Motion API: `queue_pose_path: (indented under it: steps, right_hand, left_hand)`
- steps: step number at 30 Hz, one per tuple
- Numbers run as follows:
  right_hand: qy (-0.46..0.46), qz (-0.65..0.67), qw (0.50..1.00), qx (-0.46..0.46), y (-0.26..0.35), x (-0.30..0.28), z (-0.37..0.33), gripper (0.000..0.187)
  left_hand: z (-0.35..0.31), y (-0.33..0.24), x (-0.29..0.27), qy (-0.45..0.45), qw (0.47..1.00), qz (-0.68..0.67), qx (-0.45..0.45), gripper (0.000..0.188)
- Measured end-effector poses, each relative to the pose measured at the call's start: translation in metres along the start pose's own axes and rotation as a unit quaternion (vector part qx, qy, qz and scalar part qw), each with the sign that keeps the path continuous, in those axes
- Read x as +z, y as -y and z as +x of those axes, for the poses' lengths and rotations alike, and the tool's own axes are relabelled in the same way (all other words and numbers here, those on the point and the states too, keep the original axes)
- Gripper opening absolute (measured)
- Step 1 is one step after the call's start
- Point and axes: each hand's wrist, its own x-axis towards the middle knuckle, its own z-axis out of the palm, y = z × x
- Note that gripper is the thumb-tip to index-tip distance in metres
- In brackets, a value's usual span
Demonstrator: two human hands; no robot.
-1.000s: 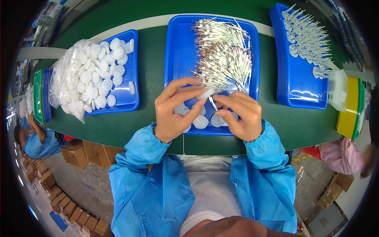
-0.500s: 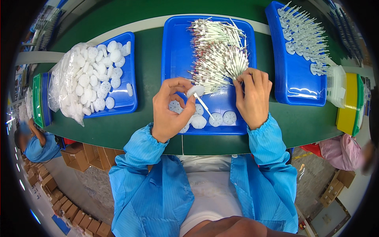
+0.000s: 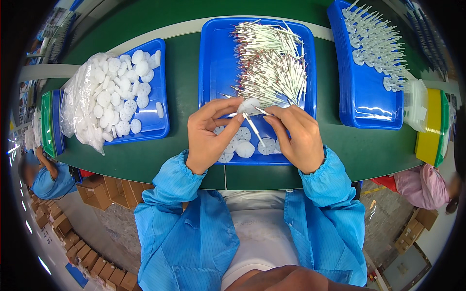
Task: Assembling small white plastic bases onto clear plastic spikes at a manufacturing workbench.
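My left hand (image 3: 209,133) pinches a white round plastic disc (image 3: 248,105) between thumb and fingertips, above the near part of a blue tray (image 3: 209,63). From the disc a thin white stick (image 3: 254,128) slants down toward the tray. Close by on the right, my right hand (image 3: 302,137) grips another thin white stick (image 3: 263,112) by one end, its tip at the disc's edge; whether it enters the disc I cannot tell. Behind both hands lies a heap of thin white sticks with dark reddish ends (image 3: 272,68). Several loose white discs (image 3: 244,149) rest along the tray's near side.
To the left, a blue tray (image 3: 163,123) carries a clear bag spilling white discs (image 3: 116,97). At the right, stacked blue trays (image 3: 374,114) hold discs with upright sticks (image 3: 371,43), beside a translucent container (image 3: 415,104) and a yellow-green bin (image 3: 429,126). Other people sit at both sides.
My right hand has moved left from the stick heap to the disc, bringing a thin white stick with it. My left hand stays nearly in place with the disc.
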Motion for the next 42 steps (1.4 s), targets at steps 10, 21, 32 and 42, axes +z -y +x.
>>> queue_pose_path:
  steps: [10, 21, 32, 42]
  right_hand:
    - [-0.002, -0.026, 1.0, -0.013, -0.003, 0.002, -0.003, 0.022]
    - [-0.014, 0.104, 0.989, 0.108, 0.002, -0.002, -0.003, 0.011]
    - [-0.001, -0.012, 0.997, -0.078, -0.002, -0.011, -0.003, 0.025]
    - [-0.023, 0.06, 0.995, -0.074, -0.005, -0.003, -0.004, 0.026]
  left_hand:
    - [0.002, -0.002, 0.003, -0.042, 0.961, 0.218, 0.165, 0.028]
    - [0.002, -0.004, 0.004, -0.001, 0.956, 0.229, 0.181, 0.029]
    - [0.002, -0.005, -0.001, 0.058, 0.938, 0.235, 0.247, 0.028]
    - [0.001, -0.004, -0.001, 0.054, 0.983, 0.078, 0.157, 0.036]
